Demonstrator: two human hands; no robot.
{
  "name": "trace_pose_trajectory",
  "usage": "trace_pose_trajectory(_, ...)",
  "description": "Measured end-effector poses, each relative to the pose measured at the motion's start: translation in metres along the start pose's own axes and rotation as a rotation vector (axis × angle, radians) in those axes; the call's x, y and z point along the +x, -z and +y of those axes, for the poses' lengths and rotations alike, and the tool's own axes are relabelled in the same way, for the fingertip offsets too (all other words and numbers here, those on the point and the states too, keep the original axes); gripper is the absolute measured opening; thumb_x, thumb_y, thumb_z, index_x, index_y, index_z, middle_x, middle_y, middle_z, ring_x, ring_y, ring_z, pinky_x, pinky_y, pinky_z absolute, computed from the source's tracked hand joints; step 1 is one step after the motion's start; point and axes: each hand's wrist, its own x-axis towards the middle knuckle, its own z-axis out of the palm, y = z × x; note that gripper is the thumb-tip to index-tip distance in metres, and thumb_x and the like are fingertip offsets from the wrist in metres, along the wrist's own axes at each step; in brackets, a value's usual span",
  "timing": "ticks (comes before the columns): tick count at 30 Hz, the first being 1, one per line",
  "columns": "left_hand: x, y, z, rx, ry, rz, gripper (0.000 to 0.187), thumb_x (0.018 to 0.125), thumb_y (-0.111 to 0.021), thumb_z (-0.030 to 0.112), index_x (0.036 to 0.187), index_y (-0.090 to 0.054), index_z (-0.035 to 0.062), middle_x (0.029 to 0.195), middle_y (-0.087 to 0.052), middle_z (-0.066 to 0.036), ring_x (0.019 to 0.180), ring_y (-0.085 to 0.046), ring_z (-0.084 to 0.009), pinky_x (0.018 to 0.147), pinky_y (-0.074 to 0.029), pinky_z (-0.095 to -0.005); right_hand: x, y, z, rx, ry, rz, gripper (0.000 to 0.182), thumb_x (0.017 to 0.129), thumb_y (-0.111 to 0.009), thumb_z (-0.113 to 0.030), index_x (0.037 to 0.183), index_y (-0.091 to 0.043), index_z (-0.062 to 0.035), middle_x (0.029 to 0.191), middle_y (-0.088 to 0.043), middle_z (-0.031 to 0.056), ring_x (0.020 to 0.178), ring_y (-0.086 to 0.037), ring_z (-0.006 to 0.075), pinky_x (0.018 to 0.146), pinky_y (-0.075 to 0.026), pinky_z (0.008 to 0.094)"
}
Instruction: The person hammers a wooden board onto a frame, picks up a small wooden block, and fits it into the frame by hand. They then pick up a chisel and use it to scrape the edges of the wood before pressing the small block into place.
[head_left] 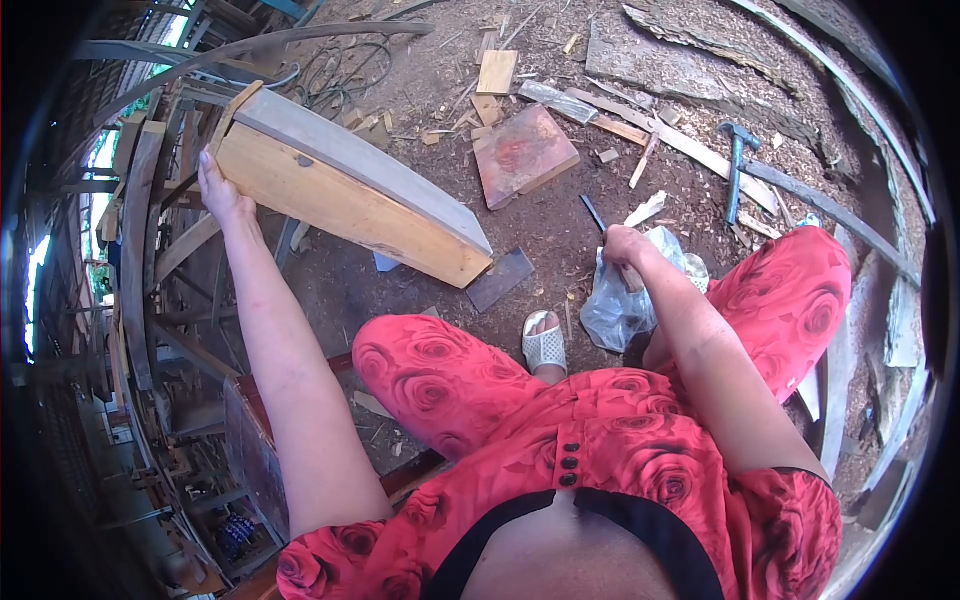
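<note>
My left hand (226,192) is at the far end of a long wooden box (350,205), its fingers wrapped round the end edge. The box slants from upper left down to the centre, with a grey top board and a yellowish side. My right hand (627,248) is closed on a thin dark tool (592,212) that points up and left. Just below that hand lies a clear plastic bag (617,310) on the ground. How the right fingers meet the bag is partly hidden.
A reddish wooden block (524,155) lies beyond the box. A blue hammer (737,170) rests among planks and wood chips at the right. A dark flat piece (500,280) is near the box's lower end. Stacked timber (145,250) stands at the left.
</note>
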Motion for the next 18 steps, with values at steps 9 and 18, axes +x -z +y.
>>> trace_pose_trajectory(9,0.003,0.006,-0.003,0.007,-0.013,-0.009,0.046,0.090,-0.059,0.036,0.120,-0.053,0.0015,0.115,-0.058,-0.013,0.102,-0.058,-0.0232,0.087,-0.049,-0.0371,0.004,-0.003,-0.002,-0.021,0.002,0.039,0.028,0.080,-0.052,-0.010,0.101,-0.066,0.0011,0.107,-0.063,0.0202,0.104,-0.061,0.0307,0.088,-0.049,0.0376)
trace_pose_trajectory(18,-0.006,0.004,0.001,0.047,-0.024,0.055,0.050,0.090,-0.059,0.038,0.122,-0.051,0.0006,0.117,-0.057,-0.014,0.103,-0.058,-0.0235,0.088,-0.049,-0.0371,0.017,-0.011,0.009,0.004,0.008,0.079,0.028,0.079,-0.053,-0.010,0.101,-0.066,0.0008,0.107,-0.064,0.0190,0.104,-0.061,0.0307,0.088,-0.049,0.0377)
